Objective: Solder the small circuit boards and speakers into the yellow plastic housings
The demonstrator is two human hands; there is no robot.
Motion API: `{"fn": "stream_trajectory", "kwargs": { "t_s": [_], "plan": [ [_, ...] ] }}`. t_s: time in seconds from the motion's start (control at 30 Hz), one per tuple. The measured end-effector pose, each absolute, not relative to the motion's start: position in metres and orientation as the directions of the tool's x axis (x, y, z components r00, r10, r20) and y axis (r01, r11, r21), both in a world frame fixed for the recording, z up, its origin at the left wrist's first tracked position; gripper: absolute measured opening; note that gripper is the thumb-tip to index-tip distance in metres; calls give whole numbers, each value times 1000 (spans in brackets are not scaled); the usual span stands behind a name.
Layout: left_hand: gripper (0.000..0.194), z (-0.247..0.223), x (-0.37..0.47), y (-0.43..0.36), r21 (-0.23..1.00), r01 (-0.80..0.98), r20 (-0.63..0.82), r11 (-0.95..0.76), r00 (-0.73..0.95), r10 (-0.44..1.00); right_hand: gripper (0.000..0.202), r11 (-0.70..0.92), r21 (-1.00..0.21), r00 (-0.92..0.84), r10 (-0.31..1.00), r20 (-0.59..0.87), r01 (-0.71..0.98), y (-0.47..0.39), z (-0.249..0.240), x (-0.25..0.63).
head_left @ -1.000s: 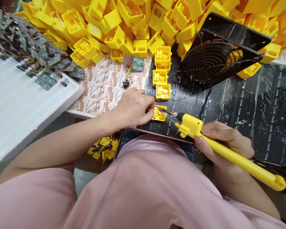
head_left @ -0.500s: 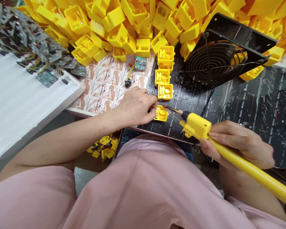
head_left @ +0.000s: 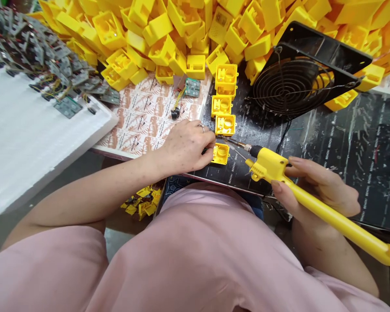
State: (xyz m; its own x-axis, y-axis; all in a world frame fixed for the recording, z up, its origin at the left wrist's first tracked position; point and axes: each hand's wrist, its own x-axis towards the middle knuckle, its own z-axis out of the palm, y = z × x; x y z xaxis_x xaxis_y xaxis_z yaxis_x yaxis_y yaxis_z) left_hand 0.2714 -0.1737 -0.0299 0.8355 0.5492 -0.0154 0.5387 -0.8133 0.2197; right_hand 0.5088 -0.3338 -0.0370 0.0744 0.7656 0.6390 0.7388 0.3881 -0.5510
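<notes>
My right hand is closed round the handle of a yellow soldering iron with a solder feed tube below its barrel. The iron's tip points left and lies close to the fingers of my left hand, just above a small open yellow housing. My left hand is closed at that housing's left side. Its curled fingers hide what they pinch; a dark bit shows between thumb and forefinger. Past the iron's tip, several more yellow housings stand in a column, open side up.
A black fan with a wire guard stands at the right, its cable running down. Yellow housings are heaped along the back. A wired circuit board lies on the patterned sheet. White foam at the left carries many boards.
The soldering iron has swung slightly, its tip now a little higher and further left, its rear end coming into view. My right hand has shifted slightly left and up. My left hand stays nearly still.
</notes>
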Motion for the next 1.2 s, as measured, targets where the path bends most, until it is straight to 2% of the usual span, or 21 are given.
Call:
{"fn": "stream_trajectory", "kwargs": {
  "t_s": [0.07, 0.17, 0.23, 0.33, 0.47, 0.53, 0.63, 0.77, 0.93, 1.1, 1.2],
  "plan": [
    [29, -27, 266, -173, 295, 550, -11, -781, 820, 573, 69, 406, -551, 57, 766, 640, 729, -332, -38, 510],
    [39, -21, 244, -166, 534, 521, 17, -666, 780, 625, 68, 403, -565, 68, 770, 635, 720, -333, -39, 512],
    [38, -19, 223, -159, 671, 480, 15, -565, 753, 658, 67, 394, -584, 89, 772, 630, 710, -334, -38, 514],
    [31, -24, 199, -154, 734, 462, -7, -498, 738, 675, 65, 377, -611, 108, 787, 607, 696, -336, -38, 516],
    [29, -34, 205, -163, 689, 446, 72, -571, 743, 666, 64, 380, -597, 89, 790, 607, 707, -334, -37, 513],
    [26, -36, 219, -170, 712, 406, 101, -573, 748, 656, 62, 385, -595, 92, 782, 616, 706, -333, -36, 511],
    [22, -35, 238, -177, 759, 398, 28, -515, 770, 637, 62, 374, -611, 125, 776, 618, 697, -337, -35, 510],
    [22, -26, 249, -178, 624, 522, -68, -581, 777, 625, 66, 356, -656, 170, 784, 597, 665, -345, -36, 519],
    [24, -19, 253, -178, 594, 515, -126, -619, 819, 560, 70, 510, -610, -5, 770, 638, 606, -341, -40, 535],
    [29, -23, 252, -181, 439, 520, -13, -733, 819, 573, 64, 475, -645, 2, 805, 594, 599, -337, -36, 532],
    [28, -25, 251, -186, 379, 519, 43, -766, 817, 575, 60, 495, -614, -59, 805, 590, 616, -333, -31, 528]
  ]
}}
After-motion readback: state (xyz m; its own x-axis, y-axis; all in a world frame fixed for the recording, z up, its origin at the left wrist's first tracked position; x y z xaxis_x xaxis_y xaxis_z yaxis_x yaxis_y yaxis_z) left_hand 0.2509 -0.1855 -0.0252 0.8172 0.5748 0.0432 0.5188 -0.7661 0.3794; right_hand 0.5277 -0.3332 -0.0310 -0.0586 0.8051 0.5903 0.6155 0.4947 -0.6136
